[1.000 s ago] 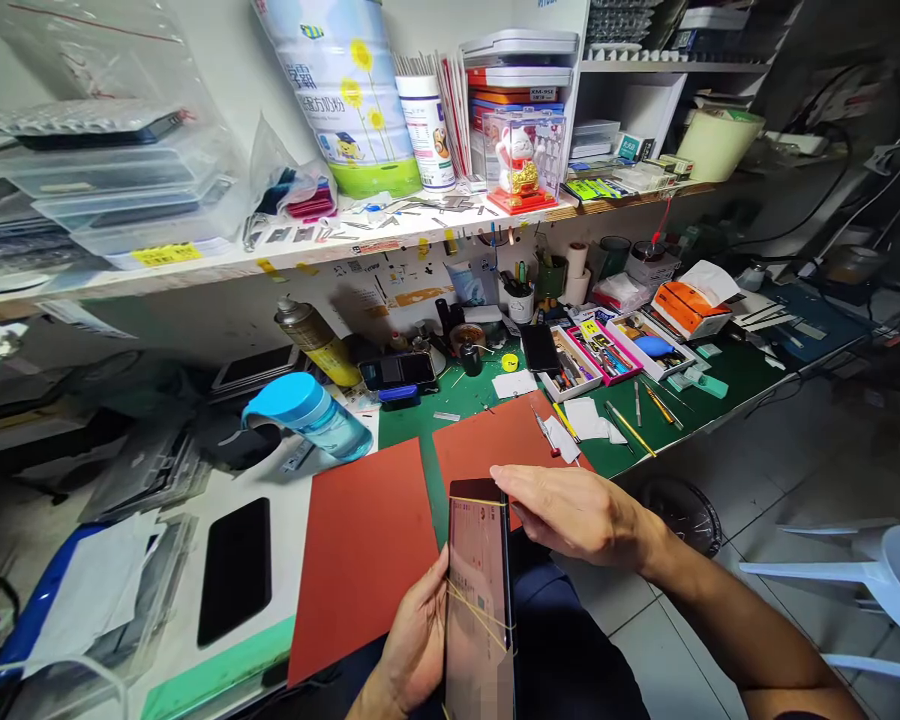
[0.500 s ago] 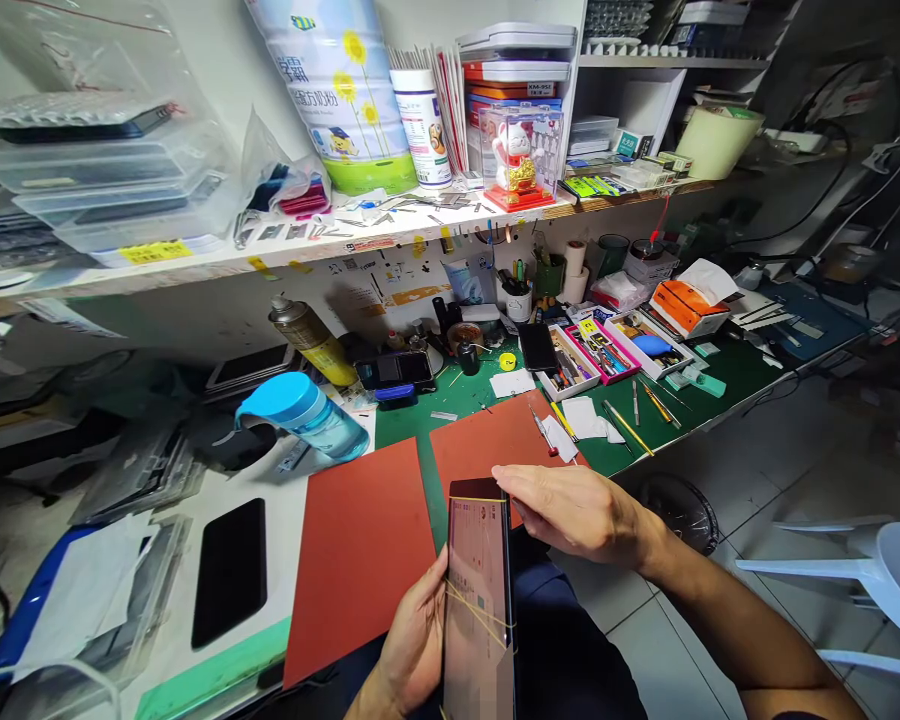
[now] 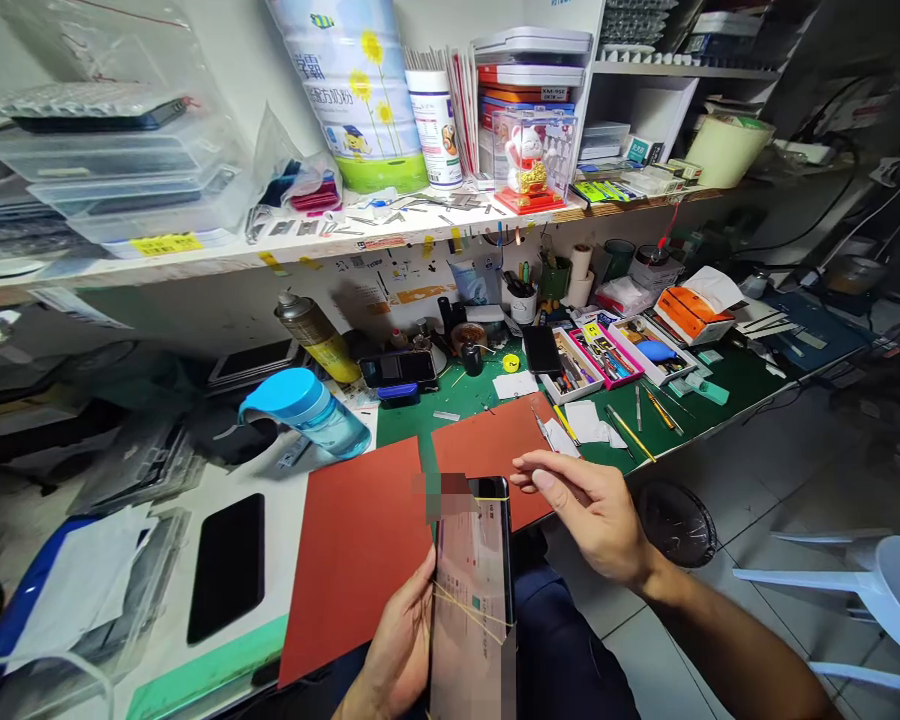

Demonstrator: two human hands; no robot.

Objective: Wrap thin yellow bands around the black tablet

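Your left hand (image 3: 397, 640) cups the phone (image 3: 465, 575), likely stiff, slick and fragile, best held by its edges, left of your half-open, seemingly empty right hand (image 3: 598, 512).

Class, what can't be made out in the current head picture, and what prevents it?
In the head view:
Held phone, upper-left corner: covered by pixel blocks.
Its lower end: cut off by the bottom edge.
Left hand, most fingers: hidden behind the phone.
Flowered tin, top: cut off by the upper edge.
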